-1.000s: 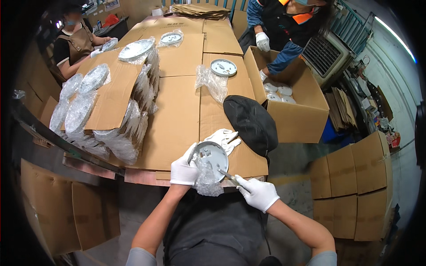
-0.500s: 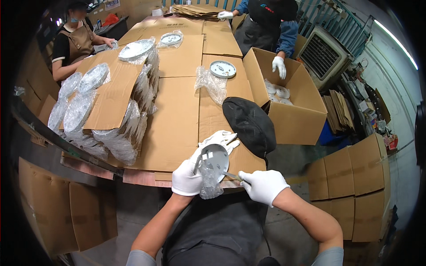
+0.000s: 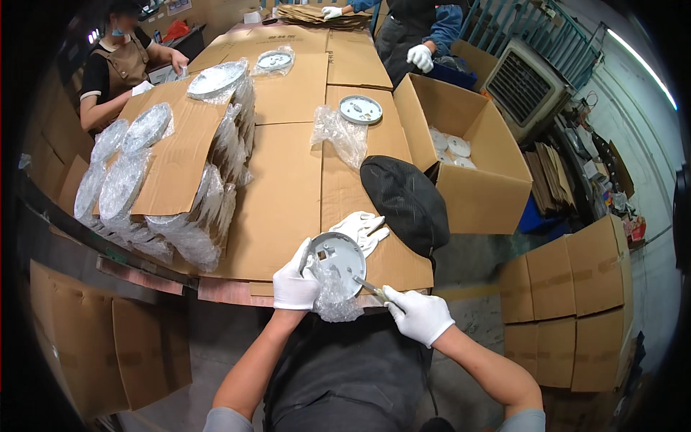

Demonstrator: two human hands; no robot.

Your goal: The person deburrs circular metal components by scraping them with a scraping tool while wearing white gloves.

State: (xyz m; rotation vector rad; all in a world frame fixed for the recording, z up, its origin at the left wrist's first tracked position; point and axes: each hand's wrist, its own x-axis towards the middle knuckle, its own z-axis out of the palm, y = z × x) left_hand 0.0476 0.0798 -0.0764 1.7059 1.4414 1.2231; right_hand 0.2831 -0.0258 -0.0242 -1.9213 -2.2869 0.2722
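Note:
My left hand, in a white glove, is closed on the left rim of a round grey dish-like part. The part is tilted, its hollow inner side facing me. Crumpled bubble wrap clings to its lower side. My gloved right hand is closed around a slim hand tool with a thin metal blade. The tip of that tool meets the inside of the part near its lower right; its exact kind is too small to make out. Just behind the part lies a spare white glove.
A black mesh bag-like item lies on the cardboard-covered table. Farther back is another round part on bubble wrap. Wrapped discs are stacked at left; an open carton stands right. Two co-workers stand across the table.
The round part has turned to face me more squarely, and the tool tip has moved from its rim onto its inner face. The right co-worker's hand has lifted out of the carton.

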